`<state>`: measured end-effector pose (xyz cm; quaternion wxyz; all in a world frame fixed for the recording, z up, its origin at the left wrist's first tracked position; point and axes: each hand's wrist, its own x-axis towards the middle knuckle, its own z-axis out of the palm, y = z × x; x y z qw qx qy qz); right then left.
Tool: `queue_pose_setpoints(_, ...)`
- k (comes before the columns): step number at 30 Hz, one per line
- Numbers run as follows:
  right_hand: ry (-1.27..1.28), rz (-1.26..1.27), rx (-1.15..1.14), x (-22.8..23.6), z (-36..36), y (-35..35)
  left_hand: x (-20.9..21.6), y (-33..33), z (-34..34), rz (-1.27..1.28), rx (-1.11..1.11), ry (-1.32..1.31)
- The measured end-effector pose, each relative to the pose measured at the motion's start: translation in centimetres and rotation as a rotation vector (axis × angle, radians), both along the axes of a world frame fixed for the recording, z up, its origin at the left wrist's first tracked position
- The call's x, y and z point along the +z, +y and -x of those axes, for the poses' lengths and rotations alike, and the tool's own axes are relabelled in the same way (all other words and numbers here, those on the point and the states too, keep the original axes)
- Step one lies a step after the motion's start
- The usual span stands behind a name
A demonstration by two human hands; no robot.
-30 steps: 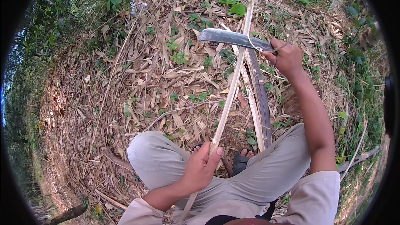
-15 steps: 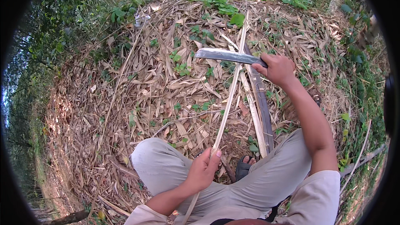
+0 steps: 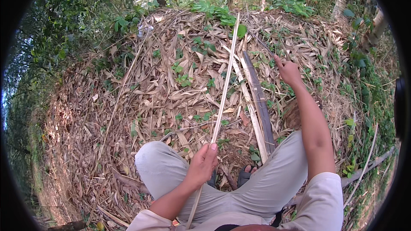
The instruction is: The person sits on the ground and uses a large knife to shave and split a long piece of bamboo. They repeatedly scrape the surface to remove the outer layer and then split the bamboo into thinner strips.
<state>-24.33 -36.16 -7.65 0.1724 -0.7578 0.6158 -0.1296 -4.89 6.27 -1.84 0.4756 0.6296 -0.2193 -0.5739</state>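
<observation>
Starting at the left, the person's bent left knee (image 3: 156, 158) sticks up over the near edge of the leafy ground (image 3: 141, 90). Next comes the left hand (image 3: 203, 164), low down over the lap, with its fingers closed around a long, pale strip (image 3: 224, 83). The thumb lies along the top of it. One end of the strip goes back under the hand and over the lap. The long part runs away from the person and leans a little to the right, and its tip is up by the far edge of the leafy ground, near a round green leaf (image 3: 240, 31). I can't tell if the tip touches the ground. To the right of it, some pale split wood (image 3: 251, 111) and a dark strip (image 3: 262, 102) lie side by side, leaning the other way, with their near ends close to the right knee. Farther right, the right hand (image 3: 290, 72) is closed on the handle of a knife (image 3: 263, 45). Its blade looks very thin from here and points away and to the left. It is to the right of the pale strip and apart from it. The left hand has the near part, but the right hand is closer to the far tip.
</observation>
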Motion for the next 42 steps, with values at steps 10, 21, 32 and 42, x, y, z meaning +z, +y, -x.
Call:
queue_pose_setpoints(10,-0.437,-0.003,0.256,5.4,-6.0,8.9,1.4,-2.7,-1.0,0.066,0.099,0.154)
queue_pose_setpoints(21,-0.545,0.002,0.471,6.8,-7.1,19.3,3.7,-11.1,-3.0,0.274,0.004,0.107)
queue_pose_setpoints(32,-0.403,0.367,0.716,5.2,-5.8,21.7,1.8,-8.7,-0.3,0.130,0.066,0.123)
queue_pose_setpoints(42,-0.296,0.598,0.825,4.2,-5.6,20.1,-0.1,-7.4,-0.1,0.190,-0.081,-0.088)
